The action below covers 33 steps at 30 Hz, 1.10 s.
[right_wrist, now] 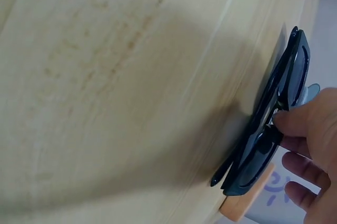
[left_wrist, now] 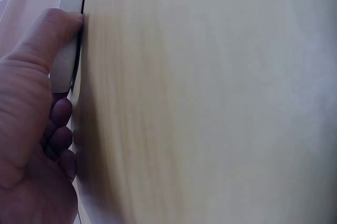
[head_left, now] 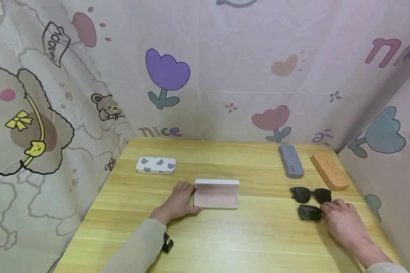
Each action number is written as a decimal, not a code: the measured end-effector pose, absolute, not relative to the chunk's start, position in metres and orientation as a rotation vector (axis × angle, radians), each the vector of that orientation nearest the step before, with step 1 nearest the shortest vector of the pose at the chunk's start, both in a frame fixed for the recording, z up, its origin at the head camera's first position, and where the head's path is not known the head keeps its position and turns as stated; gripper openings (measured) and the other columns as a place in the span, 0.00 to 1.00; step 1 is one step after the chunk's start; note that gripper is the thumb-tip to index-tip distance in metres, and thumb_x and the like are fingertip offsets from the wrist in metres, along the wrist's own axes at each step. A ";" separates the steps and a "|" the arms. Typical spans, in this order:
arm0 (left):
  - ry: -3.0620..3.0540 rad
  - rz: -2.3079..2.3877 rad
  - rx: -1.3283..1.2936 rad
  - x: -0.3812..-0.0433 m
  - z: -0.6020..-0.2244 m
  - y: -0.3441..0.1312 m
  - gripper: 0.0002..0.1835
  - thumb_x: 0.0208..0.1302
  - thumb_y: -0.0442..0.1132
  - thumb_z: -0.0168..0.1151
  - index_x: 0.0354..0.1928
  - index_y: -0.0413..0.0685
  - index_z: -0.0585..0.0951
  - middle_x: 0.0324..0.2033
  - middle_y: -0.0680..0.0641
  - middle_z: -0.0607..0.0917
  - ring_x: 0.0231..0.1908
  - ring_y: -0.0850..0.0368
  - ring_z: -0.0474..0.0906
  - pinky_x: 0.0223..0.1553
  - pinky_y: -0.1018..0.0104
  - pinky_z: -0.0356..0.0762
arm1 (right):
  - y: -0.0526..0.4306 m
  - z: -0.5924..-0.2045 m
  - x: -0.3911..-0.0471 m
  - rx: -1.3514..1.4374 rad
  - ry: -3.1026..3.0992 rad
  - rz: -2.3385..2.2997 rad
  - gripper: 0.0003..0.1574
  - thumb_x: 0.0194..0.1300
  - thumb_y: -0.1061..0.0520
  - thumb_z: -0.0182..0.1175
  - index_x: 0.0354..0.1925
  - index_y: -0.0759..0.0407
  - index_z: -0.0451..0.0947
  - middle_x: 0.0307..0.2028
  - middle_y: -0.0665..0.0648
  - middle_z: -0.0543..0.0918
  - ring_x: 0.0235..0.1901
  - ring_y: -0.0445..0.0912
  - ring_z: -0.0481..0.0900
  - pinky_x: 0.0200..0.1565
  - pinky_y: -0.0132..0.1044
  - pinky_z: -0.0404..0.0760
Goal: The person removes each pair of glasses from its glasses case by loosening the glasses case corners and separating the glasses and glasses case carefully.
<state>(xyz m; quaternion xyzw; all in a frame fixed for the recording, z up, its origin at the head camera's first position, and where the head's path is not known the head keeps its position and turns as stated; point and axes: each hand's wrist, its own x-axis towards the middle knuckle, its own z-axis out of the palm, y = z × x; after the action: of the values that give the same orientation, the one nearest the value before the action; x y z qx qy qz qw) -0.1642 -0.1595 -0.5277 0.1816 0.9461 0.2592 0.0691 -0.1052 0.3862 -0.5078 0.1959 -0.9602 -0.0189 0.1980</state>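
Note:
A white glasses case [head_left: 216,199] with a pale pink lining stands with its lid raised at the middle of the table. My left hand [head_left: 179,203] grips its left end, thumb at the front edge and fingers toward the back. In the left wrist view the thumb lies along the case's side wall [left_wrist: 66,66]. On the right, my right hand [head_left: 345,222] pinches a pair of dark folded sunglasses [head_left: 309,212]. Thumb and forefinger hold these sunglasses [right_wrist: 258,155] at the bridge in the right wrist view. Just behind them lies another dark pair of sunglasses [head_left: 302,195].
A white case with bear prints [head_left: 156,165] lies at the back left. Toward the back right are a grey-blue glasses case [head_left: 291,161] and an orange one [head_left: 329,171]. Printed cloth [head_left: 212,76] hangs behind the wooden table [head_left: 253,242] and along its sides.

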 end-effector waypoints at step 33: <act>2.854 0.776 0.561 -0.164 -0.528 -0.159 0.44 0.53 0.58 0.80 0.65 0.37 0.77 0.58 0.45 0.80 0.58 0.48 0.67 0.65 0.50 0.67 | 0.371 -0.497 -0.107 0.562 -2.777 -0.046 0.25 0.49 0.61 0.64 0.48 0.67 0.85 0.49 0.65 0.87 0.49 0.63 0.80 0.46 0.62 0.74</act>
<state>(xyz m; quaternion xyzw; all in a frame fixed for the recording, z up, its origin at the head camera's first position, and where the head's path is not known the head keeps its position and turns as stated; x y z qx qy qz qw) -0.1640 -0.1592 -0.5280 0.1860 0.9461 0.2571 0.0654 -0.1066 0.3713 -0.4974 0.1961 -0.9684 -0.0159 0.1533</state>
